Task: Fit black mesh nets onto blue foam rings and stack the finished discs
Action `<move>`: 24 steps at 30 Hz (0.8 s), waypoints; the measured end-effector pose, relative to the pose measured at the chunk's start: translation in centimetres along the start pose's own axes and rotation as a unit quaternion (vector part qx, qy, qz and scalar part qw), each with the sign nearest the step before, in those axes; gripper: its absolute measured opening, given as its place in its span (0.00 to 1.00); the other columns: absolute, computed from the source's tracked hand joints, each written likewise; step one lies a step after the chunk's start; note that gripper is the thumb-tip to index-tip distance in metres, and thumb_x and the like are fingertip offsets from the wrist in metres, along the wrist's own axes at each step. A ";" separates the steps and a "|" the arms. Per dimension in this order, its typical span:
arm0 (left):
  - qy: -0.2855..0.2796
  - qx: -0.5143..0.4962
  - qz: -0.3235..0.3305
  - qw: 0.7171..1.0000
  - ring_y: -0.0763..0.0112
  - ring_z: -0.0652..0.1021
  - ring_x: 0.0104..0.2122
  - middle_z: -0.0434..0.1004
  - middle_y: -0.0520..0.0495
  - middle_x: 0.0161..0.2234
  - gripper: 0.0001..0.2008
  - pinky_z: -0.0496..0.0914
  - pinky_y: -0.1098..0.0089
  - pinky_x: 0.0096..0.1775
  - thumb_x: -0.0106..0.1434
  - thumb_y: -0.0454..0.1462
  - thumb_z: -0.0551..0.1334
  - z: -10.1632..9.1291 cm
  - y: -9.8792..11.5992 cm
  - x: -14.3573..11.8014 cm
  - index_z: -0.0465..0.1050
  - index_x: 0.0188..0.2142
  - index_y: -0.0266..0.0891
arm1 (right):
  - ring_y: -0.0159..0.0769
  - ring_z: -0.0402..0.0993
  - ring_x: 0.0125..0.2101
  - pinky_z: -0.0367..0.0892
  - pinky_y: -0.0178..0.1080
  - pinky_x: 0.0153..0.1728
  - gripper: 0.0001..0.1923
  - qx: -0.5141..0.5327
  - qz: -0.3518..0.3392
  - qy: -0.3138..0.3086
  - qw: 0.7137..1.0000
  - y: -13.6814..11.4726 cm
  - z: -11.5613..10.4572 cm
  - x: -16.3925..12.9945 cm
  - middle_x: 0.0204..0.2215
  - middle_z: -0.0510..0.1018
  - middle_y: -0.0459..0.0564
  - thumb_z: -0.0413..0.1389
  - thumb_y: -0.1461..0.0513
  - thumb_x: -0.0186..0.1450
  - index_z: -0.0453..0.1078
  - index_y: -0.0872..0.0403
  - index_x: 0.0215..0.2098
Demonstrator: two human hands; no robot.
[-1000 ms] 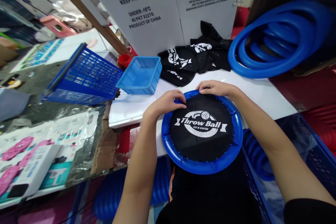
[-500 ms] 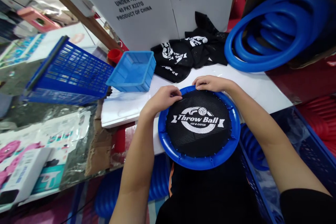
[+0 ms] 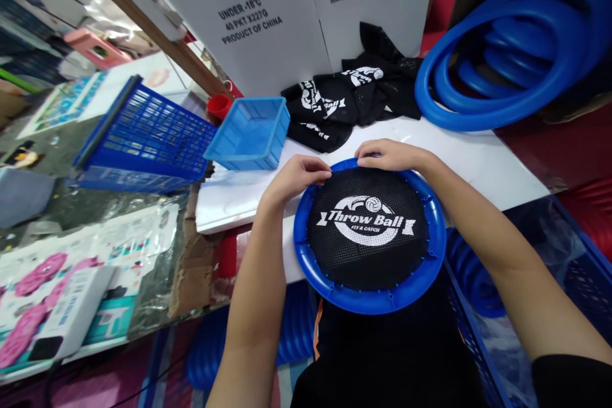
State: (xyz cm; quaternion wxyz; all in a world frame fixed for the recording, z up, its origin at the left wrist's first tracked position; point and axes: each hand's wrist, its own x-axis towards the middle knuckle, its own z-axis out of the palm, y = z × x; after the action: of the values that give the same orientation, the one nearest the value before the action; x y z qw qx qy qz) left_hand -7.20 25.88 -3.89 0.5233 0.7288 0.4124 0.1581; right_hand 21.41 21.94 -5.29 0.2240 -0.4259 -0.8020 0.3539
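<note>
A round blue plastic ring [image 3: 370, 303] lies at the table's front edge, close to my body. Black mesh [image 3: 329, 255] printed "Throw Ball Fly & Catch" spans its inside, and small pegs stand around the ring's inner edge. My left hand [image 3: 303, 175] is closed at the upper left of the rim, thumb and fingers pinched at the mesh edge. At the top of the rim, my right hand [image 3: 387, 154] has curled fingers over the ring and mesh edge. What lies under the fingertips is hidden.
Behind the ring are a heap of printed black mesh pieces [image 3: 329, 105] and a light blue tray [image 3: 248, 134]. Several blue rings [image 3: 430, 92] lean in a box at right. A dark blue basket [image 3: 153, 134] stands left. White cartons [image 3: 268, 19] wall the back.
The whole view has shifted slightly, so things appear a little further right. Both hands stay at the rim, with the left fingers pinched a bit closer together.
</note>
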 end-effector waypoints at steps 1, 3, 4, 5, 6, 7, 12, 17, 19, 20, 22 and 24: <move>0.000 -0.003 -0.001 1.000 0.66 0.82 0.34 0.84 0.46 0.32 0.06 0.80 0.63 0.40 0.58 0.38 0.71 0.0 0.0 0.0 0.84 0.34 0.38 | 0.46 0.76 0.50 0.68 0.50 0.59 0.16 -0.011 -0.009 0.005 1.000 -0.2 0.3 0.1 0.50 0.81 0.55 0.57 0.50 0.70 0.78 0.53 0.42; 0.001 -0.009 0.001 1.000 0.66 0.81 0.33 0.84 0.46 0.31 0.06 0.80 0.64 0.39 0.58 0.38 0.71 -0.1 -0.1 0.1 0.85 0.34 0.38 | 0.47 0.76 0.50 0.67 0.50 0.59 0.13 -0.033 -0.022 0.013 0.999 -0.5 0.9 0.3 0.49 0.80 0.56 0.58 0.53 0.69 0.77 0.53 0.38; 0.002 -0.012 0.003 1.000 0.67 0.81 0.33 0.84 0.46 0.31 0.06 0.80 0.65 0.39 0.57 0.38 0.71 -0.1 -0.1 0.1 0.85 0.34 0.38 | 0.47 0.75 0.49 0.67 0.50 0.58 0.11 -0.038 -0.024 0.017 0.999 -0.6 1.1 0.4 0.48 0.80 0.56 0.59 0.54 0.68 0.76 0.53 0.37; 0.002 -0.016 0.004 1.000 0.67 0.81 0.32 0.85 0.46 0.32 0.06 0.80 0.65 0.38 0.57 0.37 0.71 -0.1 -0.1 0.1 0.84 0.34 0.38 | 0.46 0.75 0.48 0.67 0.50 0.57 0.10 -0.039 -0.024 0.021 0.999 -0.7 1.3 0.5 0.46 0.80 0.55 0.59 0.55 0.68 0.75 0.53 0.36; 0.003 -0.022 0.004 1.000 0.67 0.81 0.32 0.85 0.46 0.32 0.06 0.80 0.65 0.38 0.57 0.36 0.71 -0.1 -0.2 0.1 0.85 0.35 0.37 | 0.45 0.75 0.47 0.67 0.49 0.56 0.09 -0.034 -0.022 0.025 0.999 -0.7 1.4 0.5 0.45 0.80 0.55 0.58 0.55 0.68 0.75 0.53 0.36; 0.007 -0.027 0.001 1.000 0.67 0.81 0.32 0.85 0.46 0.32 0.08 0.80 0.65 0.39 0.57 0.35 0.71 -0.1 -0.2 0.0 0.84 0.37 0.37 | 0.45 0.75 0.46 0.67 0.48 0.55 0.09 -0.028 -0.019 0.028 0.999 -0.7 1.5 0.5 0.44 0.81 0.54 0.58 0.56 0.68 0.74 0.53 0.37; 0.044 -0.018 -0.004 0.999 0.68 0.81 0.30 0.85 0.45 0.32 0.14 0.79 0.65 0.38 0.59 0.33 0.70 0.5 -0.2 0.0 0.83 0.46 0.35 | 0.43 0.75 0.45 0.66 0.45 0.52 0.10 -0.003 0.002 0.047 0.999 -0.6 1.5 0.6 0.43 0.81 0.53 0.57 0.55 0.68 0.74 0.53 0.39; 0.059 0.037 0.010 0.998 0.67 0.80 0.28 0.84 0.46 0.29 0.08 0.76 0.65 0.35 0.59 0.33 0.68 0.9 0.1 -0.1 0.83 0.39 0.37 | 0.42 0.74 0.43 0.66 0.45 0.51 0.08 0.001 0.027 0.056 0.998 -0.6 1.6 0.9 0.41 0.80 0.52 0.56 0.56 0.68 0.72 0.52 0.39; 0.059 0.063 0.019 0.996 0.67 0.80 0.29 0.84 0.46 0.30 0.07 0.76 0.65 0.36 0.59 0.33 0.67 0.9 0.3 -0.2 0.83 0.38 0.38 | 0.42 0.74 0.43 0.67 0.46 0.51 0.08 0.002 0.039 0.057 0.998 -0.5 1.7 1.1 0.41 0.80 0.52 0.56 0.57 0.68 0.72 0.52 0.38; 0.060 0.083 0.030 0.994 0.66 0.80 0.30 0.85 0.46 0.31 0.07 0.76 0.64 0.37 0.60 0.34 0.66 1.0 0.4 -0.3 0.84 0.38 0.39 | 0.42 0.74 0.43 0.67 0.46 0.51 0.07 0.003 0.044 0.057 0.997 -0.5 1.7 1.2 0.41 0.80 0.52 0.56 0.57 0.68 0.72 0.52 0.38; 0.069 0.127 0.064 0.987 0.65 0.81 0.33 0.87 0.46 0.34 0.08 0.76 0.63 0.41 0.61 0.35 0.65 1.1 0.6 -0.4 0.84 0.38 0.40 | 0.42 0.73 0.43 0.67 0.46 0.51 0.06 0.005 0.051 0.059 0.997 -0.4 1.8 1.4 0.41 0.80 0.52 0.56 0.58 0.68 0.71 0.52 0.37; 0.083 0.169 0.099 0.977 0.63 0.81 0.37 0.87 0.45 0.38 0.07 0.75 0.62 0.44 0.64 0.37 0.65 1.6 0.9 -0.3 0.84 0.38 0.41 | 0.42 0.73 0.43 0.67 0.45 0.51 0.06 -0.002 0.054 0.060 0.997 -0.4 1.9 1.6 0.40 0.79 0.51 0.56 0.59 0.68 0.71 0.53 0.37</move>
State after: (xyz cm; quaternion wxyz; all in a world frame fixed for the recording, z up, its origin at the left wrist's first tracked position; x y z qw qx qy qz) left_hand -5.96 24.54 -3.62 0.3381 0.8284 0.4008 0.1970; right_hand 19.08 22.40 -6.10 0.2518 -0.4895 -0.7637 0.3373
